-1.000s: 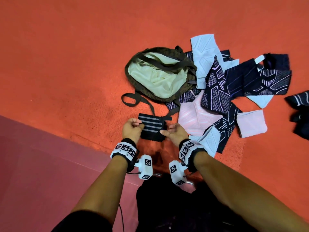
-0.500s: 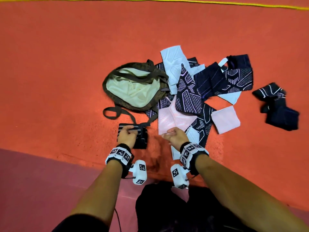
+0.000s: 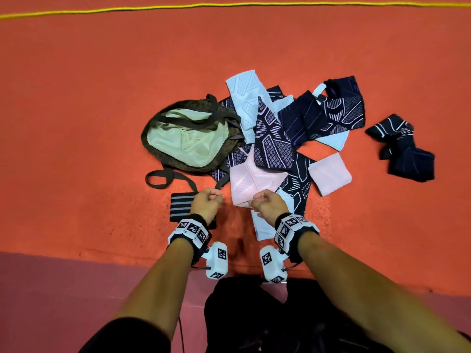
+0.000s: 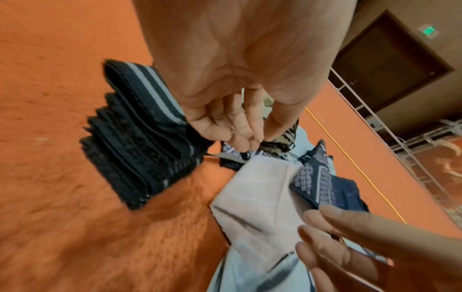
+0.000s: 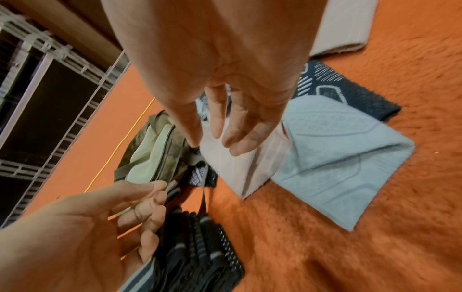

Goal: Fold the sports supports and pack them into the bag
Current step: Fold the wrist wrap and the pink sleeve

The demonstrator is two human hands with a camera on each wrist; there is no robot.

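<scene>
Both hands have let go of the striped black support since a second ago — then I had it stretched between them, folding it; half a second back only my left hand was on it. Now it lies folded in a stack of layers on the orange floor, just beside my left wrist and short of the bag.

My left hand holds nothing; its fingers hang loosely curled above the bag's strap and the edge of the pile. My right hand has gone to the pink support at the near side of the pile. From the wrist view its fingers are relaxed and lie just over the cloth. Whether they touch it I cannot tell.

My reading: one support is folded but not yet packed — the bag lies open, its pale lining showing, with nothing visible inside. The other supports, dark patterned, pale blue and pink, lie unfolded in a heap to the bag's right, and a dark pair sits well apart further right. Most of the job is ahead.
</scene>
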